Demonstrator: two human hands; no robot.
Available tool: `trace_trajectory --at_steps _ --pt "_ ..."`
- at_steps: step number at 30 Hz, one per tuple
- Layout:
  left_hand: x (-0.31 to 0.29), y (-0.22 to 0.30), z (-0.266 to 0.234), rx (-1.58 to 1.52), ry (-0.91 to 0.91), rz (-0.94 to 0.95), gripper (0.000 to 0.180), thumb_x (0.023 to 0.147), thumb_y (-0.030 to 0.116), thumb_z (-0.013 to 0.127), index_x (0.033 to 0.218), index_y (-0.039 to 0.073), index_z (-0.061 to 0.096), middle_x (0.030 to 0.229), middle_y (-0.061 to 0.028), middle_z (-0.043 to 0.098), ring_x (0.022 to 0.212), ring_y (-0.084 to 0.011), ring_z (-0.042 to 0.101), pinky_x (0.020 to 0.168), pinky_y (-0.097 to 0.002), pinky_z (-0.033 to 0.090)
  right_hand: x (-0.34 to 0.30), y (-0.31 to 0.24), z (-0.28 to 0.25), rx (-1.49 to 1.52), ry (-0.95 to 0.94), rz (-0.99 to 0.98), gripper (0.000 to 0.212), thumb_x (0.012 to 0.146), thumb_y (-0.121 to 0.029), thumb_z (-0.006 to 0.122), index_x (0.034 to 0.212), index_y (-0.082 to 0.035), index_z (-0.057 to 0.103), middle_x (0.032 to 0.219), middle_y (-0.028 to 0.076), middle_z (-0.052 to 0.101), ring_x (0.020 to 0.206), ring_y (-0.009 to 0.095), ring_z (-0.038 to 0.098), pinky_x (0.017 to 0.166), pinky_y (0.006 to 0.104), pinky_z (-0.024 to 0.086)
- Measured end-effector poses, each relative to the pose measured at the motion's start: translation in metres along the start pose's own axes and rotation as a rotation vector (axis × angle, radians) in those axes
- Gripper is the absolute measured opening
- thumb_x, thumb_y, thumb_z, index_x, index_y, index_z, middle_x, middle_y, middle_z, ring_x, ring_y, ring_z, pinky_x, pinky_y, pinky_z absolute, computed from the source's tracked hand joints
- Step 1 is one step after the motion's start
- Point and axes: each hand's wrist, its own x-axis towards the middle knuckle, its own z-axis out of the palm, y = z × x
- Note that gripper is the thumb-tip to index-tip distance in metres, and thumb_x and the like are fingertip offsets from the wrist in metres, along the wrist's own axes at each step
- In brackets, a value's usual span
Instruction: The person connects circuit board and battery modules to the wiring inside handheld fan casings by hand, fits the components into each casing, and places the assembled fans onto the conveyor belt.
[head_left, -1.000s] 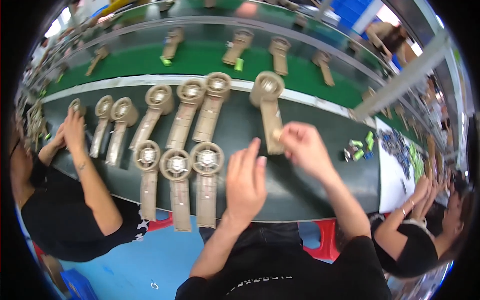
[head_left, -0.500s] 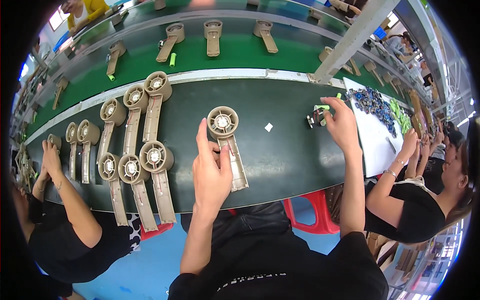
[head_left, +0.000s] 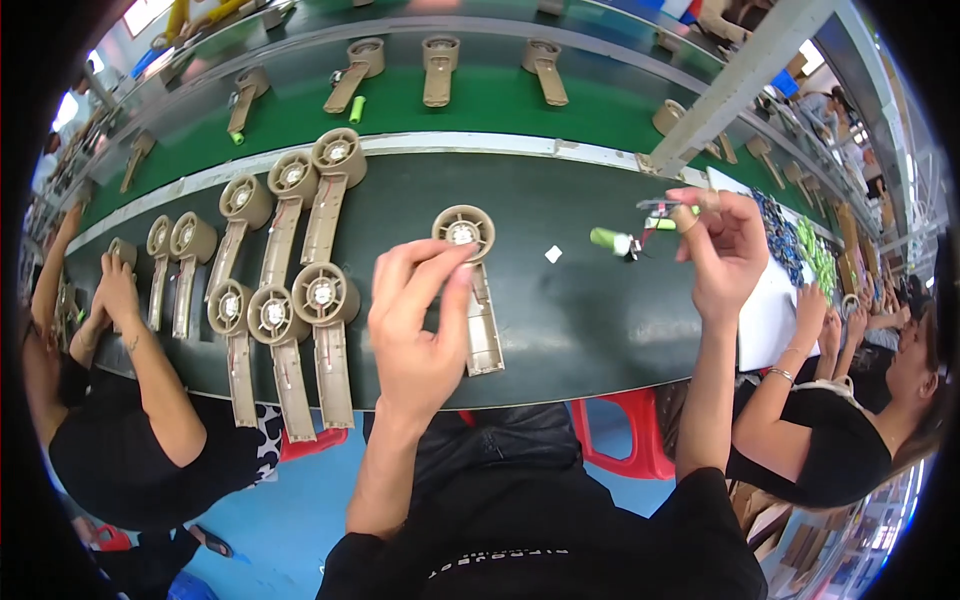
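Note:
A beige handheld fan housing (head_left: 485, 335) lies in front of me, with its round head away from me and its open handle toward me. My left hand (head_left: 415, 330) is over it, thumb and fingertips pinched at the near side of the round head; whatever is between them is hidden. To the right, my right hand (head_left: 730, 250) holds a small circuit board (head_left: 657, 206) above the table, with a green cell partly behind the fingers. Beside it is another green cylindrical cell (head_left: 608, 239) with a small white and dark part at its end.
Several similar housings (head_left: 322, 290) lie in rows on my left. A small white square (head_left: 553, 254) lies on the dark table (head_left: 570, 330). A white board (head_left: 765, 320) on the right bears blue parts and green cells. Beyond a rail, a green belt (head_left: 490, 115) carries more housings. Co-workers sit on both sides.
My left hand has shifted from the handle up to the round head, its fingers now pinched. My right hand has turned and lifted the circuit board, and the green cells have spread apart.

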Motion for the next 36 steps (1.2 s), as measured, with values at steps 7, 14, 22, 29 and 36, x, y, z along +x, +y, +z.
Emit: trace_trajectory --at_steps 7,14,22,29,36 --pt "0.018 0.029 -0.015 -0.031 -0.123 0.239 0.039 0.073 -0.004 0.073 0.112 -0.001 0.068 0.104 -0.0143 0.066 0.092 -0.0301 0.062 0.080 -0.0343 0.050 0.004 -0.052 0.061 -0.241 -0.355 -0.455 0.036 0.074 0.012 0.074 0.105 -0.002 0.062 0.086 0.011 0.073 0.049 0.010 0.054 0.048 0.0219 0.045" --pt "0.005 0.029 -0.033 -0.117 -0.142 0.101 0.043 0.069 -0.008 0.069 0.111 -0.002 0.069 0.101 -0.0147 0.071 0.086 -0.0262 0.068 0.078 -0.0329 0.052 0.012 -0.067 0.097 -0.094 -0.558 -0.675 0.033 0.068 0.003 0.080 0.097 -0.001 0.067 0.084 0.013 0.073 0.061 0.019 0.068 0.051 0.0281 0.053" --pt "-0.012 0.012 -0.046 -0.427 -0.095 -0.323 0.026 0.093 -0.004 0.058 0.118 -0.003 0.055 0.097 -0.0138 0.069 0.083 -0.0161 0.067 0.073 -0.0272 0.054 0.002 -0.027 0.093 0.161 -0.457 0.158 0.019 0.092 -0.006 0.066 0.110 -0.001 0.066 0.096 0.006 0.070 0.079 0.008 0.066 0.052 0.0172 0.045" --pt "-0.017 -0.001 -0.022 0.102 -0.353 -0.069 0.013 0.088 0.000 0.065 0.100 0.001 0.065 0.080 -0.0072 0.063 0.059 -0.0147 0.057 0.053 -0.0295 0.045 -0.030 0.007 0.102 0.276 -0.529 0.368 0.016 0.094 -0.012 0.066 0.107 -0.003 0.068 0.080 -0.001 0.067 0.066 0.002 0.058 0.049 0.0163 0.040" --pt "-0.013 -0.008 -0.005 -0.043 -0.203 -0.372 0.008 0.092 0.007 0.066 0.090 0.000 0.066 0.057 0.0024 0.053 0.042 -0.0034 0.044 0.039 -0.0245 0.029 -0.047 0.015 0.114 0.119 -0.481 0.045 0.022 0.080 0.007 0.069 0.100 -0.001 0.068 0.100 0.007 0.065 0.057 0.002 0.049 0.049 0.0175 0.037"
